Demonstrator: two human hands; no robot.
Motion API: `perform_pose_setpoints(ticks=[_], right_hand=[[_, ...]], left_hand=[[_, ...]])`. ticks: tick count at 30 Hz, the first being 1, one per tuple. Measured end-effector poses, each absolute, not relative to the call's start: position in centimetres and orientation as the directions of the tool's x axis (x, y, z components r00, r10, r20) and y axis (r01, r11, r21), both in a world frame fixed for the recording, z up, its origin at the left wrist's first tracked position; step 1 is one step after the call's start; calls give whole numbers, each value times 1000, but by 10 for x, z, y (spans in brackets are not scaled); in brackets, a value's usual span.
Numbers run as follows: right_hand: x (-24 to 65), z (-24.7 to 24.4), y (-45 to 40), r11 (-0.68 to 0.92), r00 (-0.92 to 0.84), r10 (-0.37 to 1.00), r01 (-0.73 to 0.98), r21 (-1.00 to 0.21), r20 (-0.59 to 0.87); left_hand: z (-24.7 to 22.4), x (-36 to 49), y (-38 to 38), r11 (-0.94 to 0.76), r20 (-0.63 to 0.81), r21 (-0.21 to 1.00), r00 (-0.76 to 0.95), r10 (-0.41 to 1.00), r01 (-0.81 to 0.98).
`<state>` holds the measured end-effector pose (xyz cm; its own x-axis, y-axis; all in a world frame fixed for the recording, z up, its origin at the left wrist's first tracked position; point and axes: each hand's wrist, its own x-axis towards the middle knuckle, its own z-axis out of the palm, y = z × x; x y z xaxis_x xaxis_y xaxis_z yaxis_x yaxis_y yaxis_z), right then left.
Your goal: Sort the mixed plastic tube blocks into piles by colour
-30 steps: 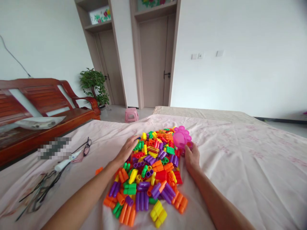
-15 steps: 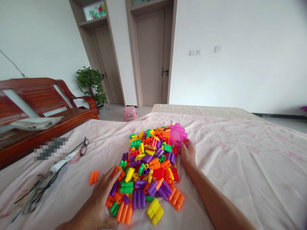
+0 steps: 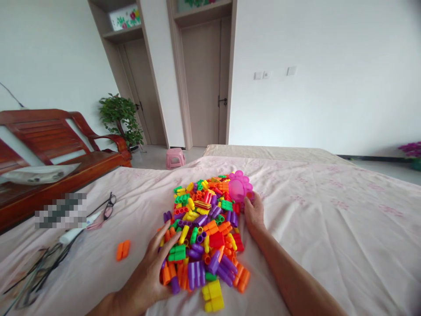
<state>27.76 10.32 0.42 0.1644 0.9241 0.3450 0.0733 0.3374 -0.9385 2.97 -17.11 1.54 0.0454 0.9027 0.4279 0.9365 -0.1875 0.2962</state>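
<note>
Here, piled blocks (image 3: 210,227) lie between the spread left hand (image 3: 149,267) and right hand (image 3: 255,216), its grip unclear.

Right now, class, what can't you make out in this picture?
Head view:
Block pile: bottom pieces covered by upper ones.
Right grip: most fingers hidden behind the hand; hold on the pink paw unclear.
Dark item at left: pixelated.
Purple flowers: cut by the right edge.
Bench: cut by the left edge.

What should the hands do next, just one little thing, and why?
I'd probably slide the left hand out to the lone orange block and pull it in: it lies on the cloth apart from the pile of blocks, and that hand is the nearer one.
</note>
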Motion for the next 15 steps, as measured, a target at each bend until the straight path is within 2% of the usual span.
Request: perform_pose_setpoints(ticks=[5, 11, 15], right_hand=[[277, 4, 103, 345, 167, 921, 66, -936, 351], [278, 2, 105, 342, 178, 919, 86, -936, 352], [278, -1, 108, 331, 167, 922, 124, -935, 349]], left_hand=[[20, 36, -154, -173, 442, 281, 33, 897, 944], [27, 46, -109, -316, 551, 217, 151, 821, 923], [36, 48, -74, -353, 594, 206, 170, 787, 913]])
